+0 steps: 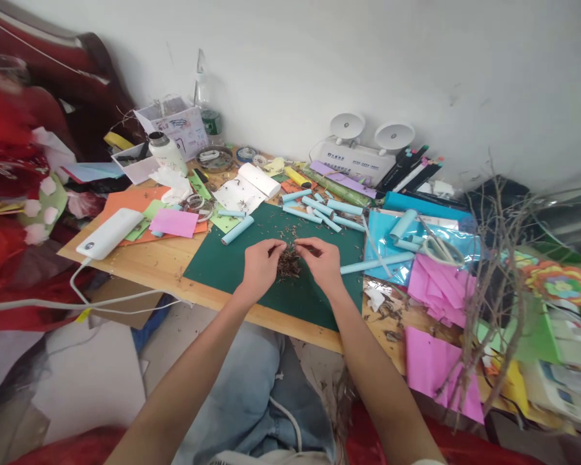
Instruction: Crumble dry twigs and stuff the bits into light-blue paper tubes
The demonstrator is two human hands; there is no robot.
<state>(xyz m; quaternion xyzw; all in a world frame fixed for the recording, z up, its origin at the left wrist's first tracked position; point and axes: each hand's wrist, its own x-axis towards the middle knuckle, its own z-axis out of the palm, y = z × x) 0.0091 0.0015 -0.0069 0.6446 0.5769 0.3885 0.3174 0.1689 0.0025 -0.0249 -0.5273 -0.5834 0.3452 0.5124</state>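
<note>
Both hands meet over a small heap of brown dry bits on the green cutting mat. At the heap's left edge, my left hand is closed, thumb and forefinger pinched together. My right hand pinches in the same way on the other side, its fingertips close to the left ones. Whatever sits between the fingertips is too small to make out. Light-blue paper tubes lie beyond the hands at the back of the mat, and one more tube rests to the left.
A white power bank with a cable lies at the left. Scissors and pink paper are on the right, beside tall bare twigs. An emergency light, a white bottle and pens stand along the wall.
</note>
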